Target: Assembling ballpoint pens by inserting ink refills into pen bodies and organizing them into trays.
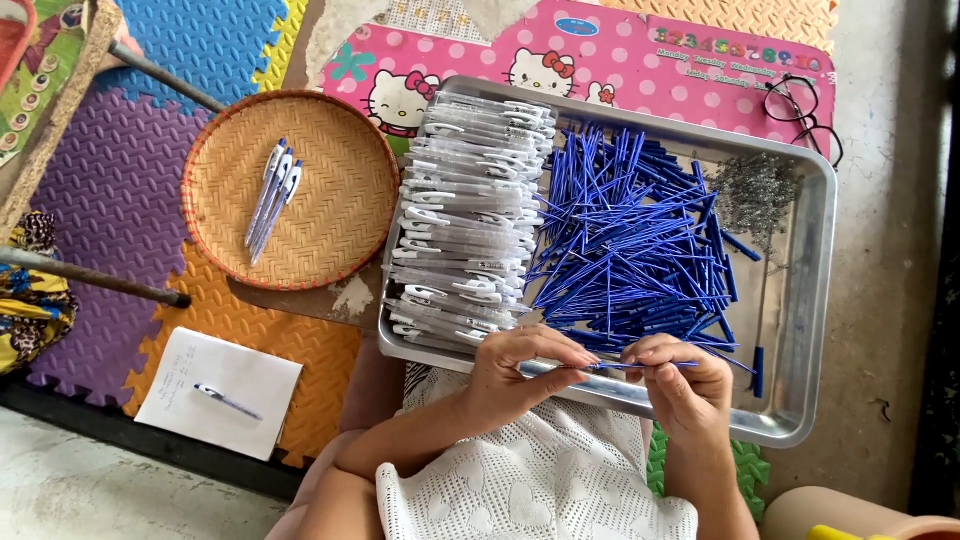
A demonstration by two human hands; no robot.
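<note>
We are pinching a blue refill (650, 364) between both hands, left hand (520, 365) and right hand (680, 385), over the tray (815, 300) to keep parts close.

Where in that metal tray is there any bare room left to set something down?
The tray is bare along its right side, beside the blue refills and below the springs. The left and middle are crowded with clear barrels and refills. The basket has room around its pens.

1. The brown pot (860, 515) at the near right is cut off by the bottom edge.
2. The tiny springs (755, 192) in the tray's far right corner are too small to tell apart.
3. The person's fingers (655, 362) hide part of the thin blue refill (640, 365).
</note>
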